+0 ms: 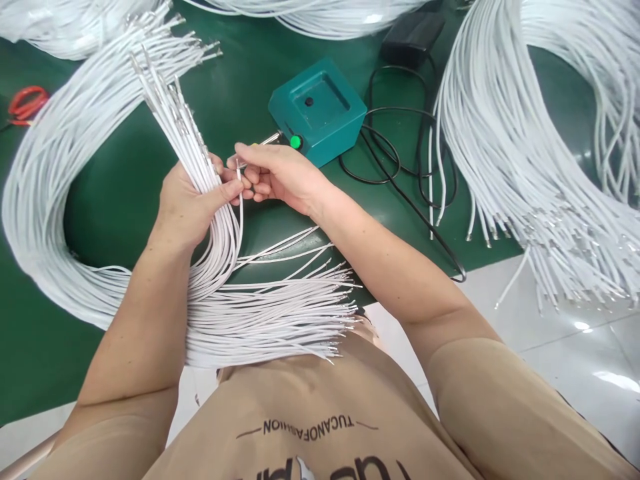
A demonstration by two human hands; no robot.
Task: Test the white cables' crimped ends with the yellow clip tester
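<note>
My left hand (187, 203) grips a thick bundle of white wires (170, 110) whose metal-tipped ends fan up and to the left. My right hand (277, 175) pinches a single white wire (241, 213) by its tip, just right of the bundle and touching my left fingers. That wire hangs down toward the loose ends (300, 313) spread over my lap. A teal box (317, 110) with a green button (296, 141) and a small metal probe stands just beyond my right hand.
Big coils of white wire lie at the left (40, 173), at the top (310, 17) and at the right (550, 153) on the green mat (235, 73). Black cables (400, 167) trail from the box. Red scissors (25, 103) lie at far left.
</note>
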